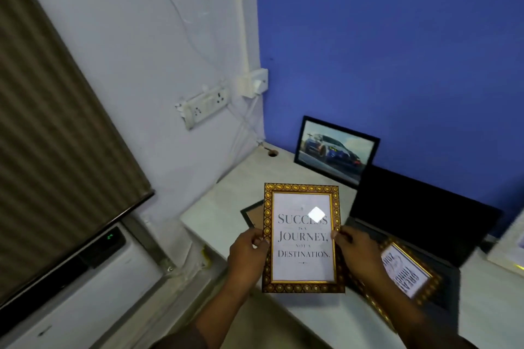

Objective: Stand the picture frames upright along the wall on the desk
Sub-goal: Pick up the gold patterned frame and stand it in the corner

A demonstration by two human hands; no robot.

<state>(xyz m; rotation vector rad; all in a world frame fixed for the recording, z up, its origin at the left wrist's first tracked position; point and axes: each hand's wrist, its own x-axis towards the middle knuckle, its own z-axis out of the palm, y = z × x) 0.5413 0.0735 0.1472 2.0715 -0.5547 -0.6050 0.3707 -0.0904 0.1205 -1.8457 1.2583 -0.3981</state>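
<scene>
I hold a gold-patterned frame (302,238) with a "Success is a journey" print above the white desk (226,207). My left hand (248,252) grips its left edge and my right hand (354,256) grips its right edge. A black frame with a car picture (334,150) stands upright against the blue wall at the back. Another gold frame (408,272) lies flat on the laptop to the right. A dark frame (251,215) lies face down on the desk, mostly hidden behind the held frame.
An open black laptop (419,215) stands right of the car frame. A white object (507,249) sits at the far right edge. Sockets (205,108) and cables are on the left wall. A cable hole (272,153) is in the desk corner.
</scene>
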